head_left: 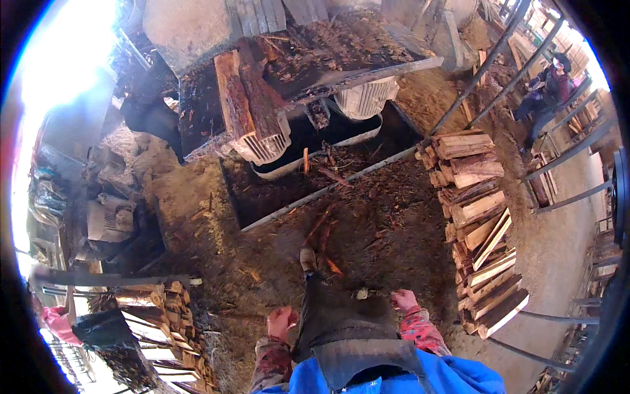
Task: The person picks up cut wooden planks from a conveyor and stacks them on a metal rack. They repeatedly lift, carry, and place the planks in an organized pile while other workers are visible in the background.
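Both arms hang down in front of my dark apron [367, 345], in patterned red sleeves. My left hand [282, 322], beside my thigh, has its fingers curled in, with nothing seen in them. On the other side, my right hand [403, 300] is also loosely closed, and no object shows in it. Neither hand touches the wood. Ahead, two rough pieces of split wood, one pale [231, 92] and one bark-covered [258, 92], lie side by side across the dark metal bench [197, 108]. One shoe [308, 260] is forward on the dirt floor.
Split firewood [476, 171] is stacked in a long row at right, with another stack [177, 315] at lower left. Ribbed motors [367, 97] sit under the bench above a debris-filled pit edged by a metal bar [315, 195]. Another person [551, 85] is at far right.
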